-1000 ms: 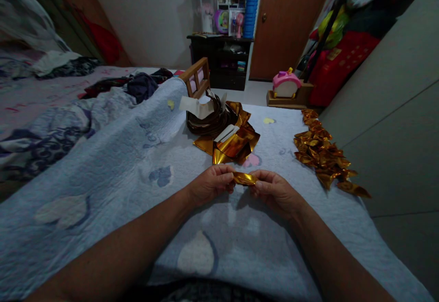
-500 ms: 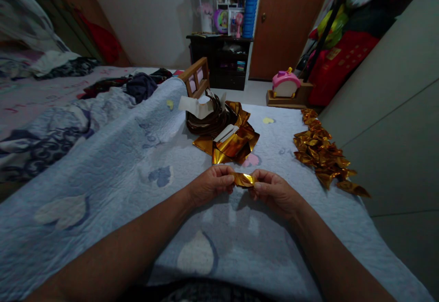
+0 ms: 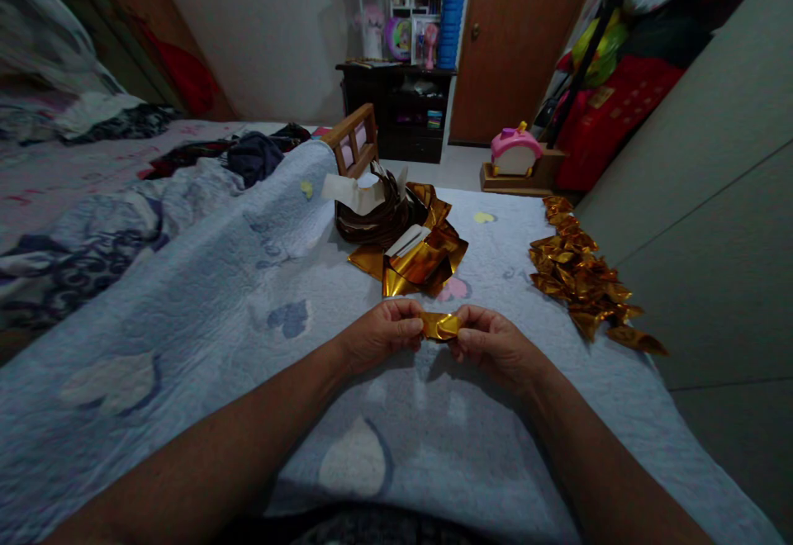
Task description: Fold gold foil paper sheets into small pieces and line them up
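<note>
A small folded piece of gold foil paper (image 3: pixel 441 327) is stretched between my two hands, just above the bed. My left hand (image 3: pixel 385 332) pinches its left end between thumb and fingers. At the other end, my right hand (image 3: pixel 492 342) grips it the same way. Beyond my hands lies a loose pile of gold foil sheets (image 3: pixel 427 260), with a curled stack of dark brown-edged paper (image 3: pixel 377 219) behind it. Many folded gold foil pieces (image 3: pixel 579 281) are heaped along the bed's right side.
A light blue quilt (image 3: pixel 204 347) with heart shapes covers the bed. Rumpled clothes and bedding (image 3: pixel 124 223) lie at the left. Past the foot stand a dark cabinet (image 3: pixel 396 111), a wooden door (image 3: pixel 520 49) and a pink toy (image 3: pixel 516 151). A pale cupboard (image 3: pixel 706 223) borders the right.
The gold foil piece has turned slightly between my fingers, and its shine falls differently. Both hands stay in nearly the same place.
</note>
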The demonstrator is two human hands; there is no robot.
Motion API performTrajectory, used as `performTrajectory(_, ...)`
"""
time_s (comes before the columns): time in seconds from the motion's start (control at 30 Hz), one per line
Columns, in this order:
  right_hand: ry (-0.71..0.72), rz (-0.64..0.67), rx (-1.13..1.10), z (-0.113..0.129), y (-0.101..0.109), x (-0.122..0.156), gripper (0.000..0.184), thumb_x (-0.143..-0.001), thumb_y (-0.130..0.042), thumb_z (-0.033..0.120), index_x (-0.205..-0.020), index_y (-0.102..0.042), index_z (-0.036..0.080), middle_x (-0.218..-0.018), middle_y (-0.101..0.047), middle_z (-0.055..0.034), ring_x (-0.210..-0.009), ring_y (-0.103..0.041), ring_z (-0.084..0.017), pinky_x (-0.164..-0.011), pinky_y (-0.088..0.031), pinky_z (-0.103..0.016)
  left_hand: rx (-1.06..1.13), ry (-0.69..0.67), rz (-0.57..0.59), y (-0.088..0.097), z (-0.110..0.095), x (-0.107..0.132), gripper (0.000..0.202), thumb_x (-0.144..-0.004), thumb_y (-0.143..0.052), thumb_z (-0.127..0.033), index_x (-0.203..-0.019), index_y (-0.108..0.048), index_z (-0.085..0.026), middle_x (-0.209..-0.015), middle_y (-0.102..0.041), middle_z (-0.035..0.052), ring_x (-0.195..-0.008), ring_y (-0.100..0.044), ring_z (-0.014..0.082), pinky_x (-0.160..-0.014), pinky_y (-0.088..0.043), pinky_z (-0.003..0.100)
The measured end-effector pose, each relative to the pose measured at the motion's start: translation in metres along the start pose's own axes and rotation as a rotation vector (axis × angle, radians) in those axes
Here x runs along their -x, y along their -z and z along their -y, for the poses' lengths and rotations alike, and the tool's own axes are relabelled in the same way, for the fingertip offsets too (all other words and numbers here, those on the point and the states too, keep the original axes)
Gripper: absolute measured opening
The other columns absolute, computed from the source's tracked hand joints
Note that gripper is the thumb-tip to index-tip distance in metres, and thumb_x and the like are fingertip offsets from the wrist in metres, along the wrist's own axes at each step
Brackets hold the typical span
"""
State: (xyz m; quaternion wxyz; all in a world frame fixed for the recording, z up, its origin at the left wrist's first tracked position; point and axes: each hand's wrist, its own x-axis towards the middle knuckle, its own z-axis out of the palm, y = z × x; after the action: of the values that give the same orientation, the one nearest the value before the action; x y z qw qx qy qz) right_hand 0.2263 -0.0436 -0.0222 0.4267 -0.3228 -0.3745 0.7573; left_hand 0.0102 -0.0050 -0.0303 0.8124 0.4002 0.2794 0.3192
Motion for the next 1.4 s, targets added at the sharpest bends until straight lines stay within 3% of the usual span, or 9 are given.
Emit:
performTrajectory(1.17,-0.01,0.011,-0.064,0.0,0.0008,0.0001,0.028,-0.068,-0.091,0.028,-0.082,-0.07,0.018,-0.078,-0.072,0.0006,-0.061,-0.06,-0.009,-0.058,-0.048,-0.022,0.033,0.001,-0.027,-0.001,0.0009,-0.0009,0.04,-0.06,-0.095,-0.038,-0.075,-0.068,-0.013,-0.074,-0.068,0.0011,-0.064,-0.058,0.0097,-0.06,-0.043,0.02)
performTrajectory(1.4,-0.004,-0.001,-0.06,0.0005,0.0007,0.0009,0.028,-0.068,-0.091,0.03,-0.082,-0.07,0.018,-0.078,-0.072,0.0007,-0.061,-0.06,-0.009,-0.058,-0.049,-0.022,0.042,-0.007,-0.031,-0.0024,-0.0013,0.0,0.036,-0.064,-0.093,-0.035,-0.078,-0.067,-0.013,-0.074,-0.066,0.0001,-0.064,-0.057,0.0091,-0.061,-0.042,0.021)
